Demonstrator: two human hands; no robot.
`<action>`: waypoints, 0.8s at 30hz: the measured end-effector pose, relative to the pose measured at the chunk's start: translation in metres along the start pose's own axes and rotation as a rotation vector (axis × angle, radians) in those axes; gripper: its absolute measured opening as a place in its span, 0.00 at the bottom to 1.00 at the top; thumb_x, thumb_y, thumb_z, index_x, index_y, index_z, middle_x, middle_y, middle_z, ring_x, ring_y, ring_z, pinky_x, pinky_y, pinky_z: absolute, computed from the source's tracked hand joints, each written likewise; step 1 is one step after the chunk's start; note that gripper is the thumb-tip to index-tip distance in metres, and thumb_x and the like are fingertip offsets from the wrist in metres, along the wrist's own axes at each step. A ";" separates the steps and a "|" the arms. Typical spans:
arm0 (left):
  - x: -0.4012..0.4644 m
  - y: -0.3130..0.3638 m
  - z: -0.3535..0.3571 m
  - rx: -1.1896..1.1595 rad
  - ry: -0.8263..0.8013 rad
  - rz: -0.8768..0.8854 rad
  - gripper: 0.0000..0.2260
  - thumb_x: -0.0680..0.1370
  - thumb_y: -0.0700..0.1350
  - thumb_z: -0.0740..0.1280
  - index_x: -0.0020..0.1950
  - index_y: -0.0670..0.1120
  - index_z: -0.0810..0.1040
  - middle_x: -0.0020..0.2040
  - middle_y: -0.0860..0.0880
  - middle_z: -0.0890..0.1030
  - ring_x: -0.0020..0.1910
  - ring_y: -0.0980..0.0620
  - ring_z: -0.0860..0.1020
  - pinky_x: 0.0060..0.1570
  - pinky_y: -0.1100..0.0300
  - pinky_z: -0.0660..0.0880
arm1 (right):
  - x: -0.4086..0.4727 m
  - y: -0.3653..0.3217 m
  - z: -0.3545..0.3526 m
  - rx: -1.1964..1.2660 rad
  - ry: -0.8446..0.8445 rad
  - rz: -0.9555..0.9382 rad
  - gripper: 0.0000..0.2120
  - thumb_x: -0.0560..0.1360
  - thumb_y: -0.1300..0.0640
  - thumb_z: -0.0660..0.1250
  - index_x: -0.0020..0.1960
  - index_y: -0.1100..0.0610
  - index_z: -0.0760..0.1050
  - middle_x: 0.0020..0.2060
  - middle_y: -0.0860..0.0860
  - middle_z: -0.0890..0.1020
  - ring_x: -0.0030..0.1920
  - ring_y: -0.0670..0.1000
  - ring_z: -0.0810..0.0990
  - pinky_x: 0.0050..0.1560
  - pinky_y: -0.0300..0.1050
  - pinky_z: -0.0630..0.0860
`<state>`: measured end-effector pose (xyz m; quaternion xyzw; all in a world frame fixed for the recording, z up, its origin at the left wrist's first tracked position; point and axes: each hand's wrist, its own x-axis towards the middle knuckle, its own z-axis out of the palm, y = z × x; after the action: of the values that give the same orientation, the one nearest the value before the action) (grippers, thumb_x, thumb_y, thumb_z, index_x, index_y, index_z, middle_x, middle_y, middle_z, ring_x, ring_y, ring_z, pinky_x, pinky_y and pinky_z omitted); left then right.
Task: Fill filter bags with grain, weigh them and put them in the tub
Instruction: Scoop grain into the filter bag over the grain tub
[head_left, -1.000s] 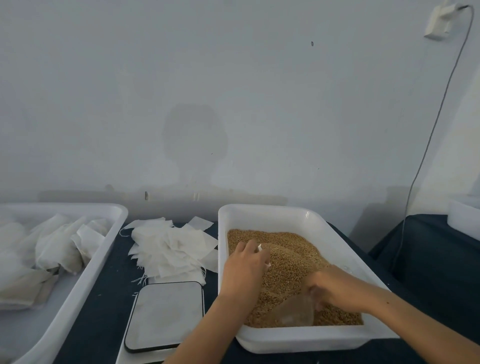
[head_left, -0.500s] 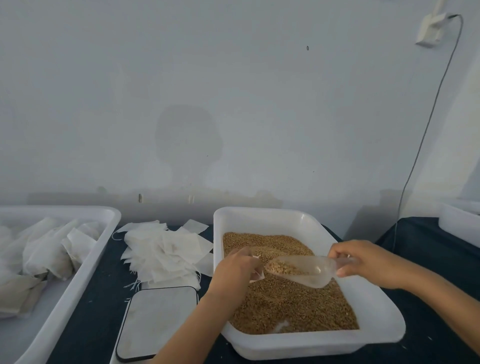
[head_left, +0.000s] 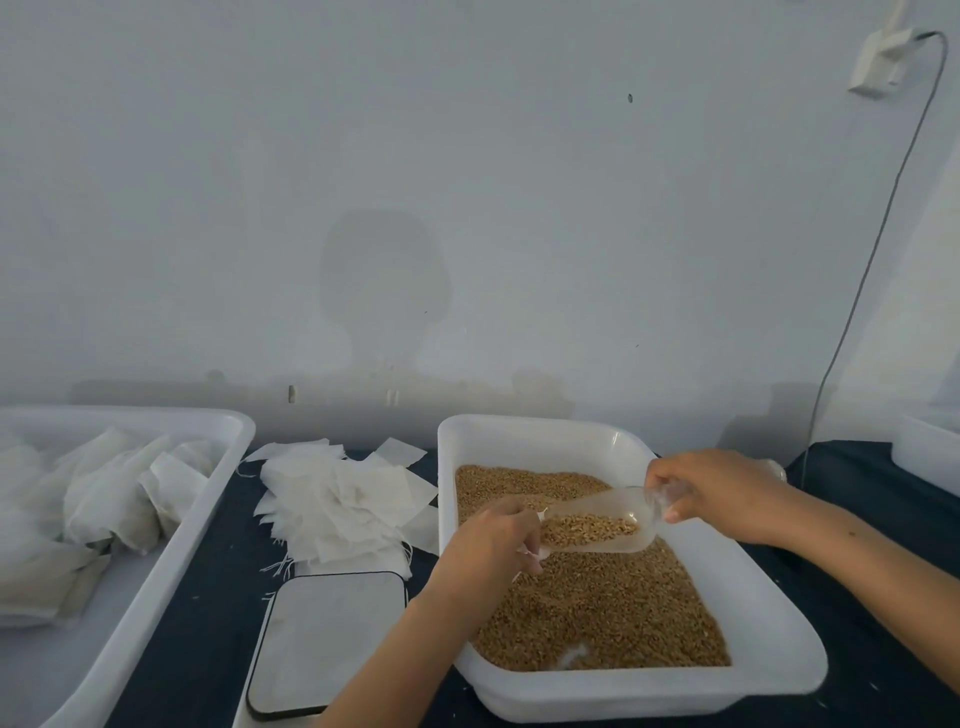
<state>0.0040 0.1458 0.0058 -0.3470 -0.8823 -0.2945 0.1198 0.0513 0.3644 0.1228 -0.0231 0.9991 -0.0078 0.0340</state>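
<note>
Nearest the body, beside the scale (head_left: 327, 642), the left hand (head_left: 488, 545) pinches a filter bag (head_left: 535, 555), mostly hidden, over the grain tray (head_left: 779, 670). Just beyond, the right hand (head_left: 722, 499) grips the clear scoop (head_left: 597, 527), its mouth at the bag. Tilting slowly should keep grain (head_left: 597, 613) from spilling. Farther left, empty bags (head_left: 343, 499) lie beside the tub (head_left: 218, 499).

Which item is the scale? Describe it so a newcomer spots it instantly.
Start at the white tub of grain right of centre on the dark table. Just left of its near corner, below the loose pile of empty filter bags, lies the scale. It is the only flat, rounded-corner slab with a dark rim and a pale bare top; everything around it is either a deep tub or crumpled fabric.
</note>
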 end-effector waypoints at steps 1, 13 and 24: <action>-0.001 0.001 -0.001 -0.008 0.001 0.002 0.06 0.74 0.42 0.70 0.48 0.41 0.77 0.52 0.48 0.75 0.50 0.54 0.71 0.51 0.61 0.69 | 0.002 -0.001 -0.002 -0.039 0.016 -0.010 0.03 0.76 0.58 0.65 0.47 0.51 0.76 0.37 0.39 0.74 0.41 0.38 0.72 0.37 0.35 0.64; -0.001 -0.002 0.001 -0.050 0.028 -0.018 0.05 0.74 0.43 0.70 0.46 0.42 0.76 0.51 0.49 0.75 0.47 0.55 0.69 0.48 0.63 0.67 | 0.018 -0.029 -0.023 -0.608 0.306 -0.220 0.17 0.73 0.67 0.61 0.55 0.47 0.72 0.42 0.43 0.74 0.45 0.48 0.73 0.48 0.44 0.58; 0.000 -0.006 0.010 -0.013 0.149 -0.058 0.08 0.80 0.37 0.60 0.45 0.47 0.63 0.38 0.55 0.66 0.36 0.56 0.63 0.34 0.66 0.61 | -0.004 -0.026 -0.004 -0.551 0.306 0.039 0.09 0.75 0.64 0.60 0.49 0.52 0.66 0.43 0.45 0.73 0.43 0.49 0.73 0.42 0.43 0.62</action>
<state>-0.0003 0.1483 -0.0042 -0.2991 -0.8788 -0.3286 0.1740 0.0562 0.3389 0.1278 -0.0107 0.9574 0.2604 -0.1241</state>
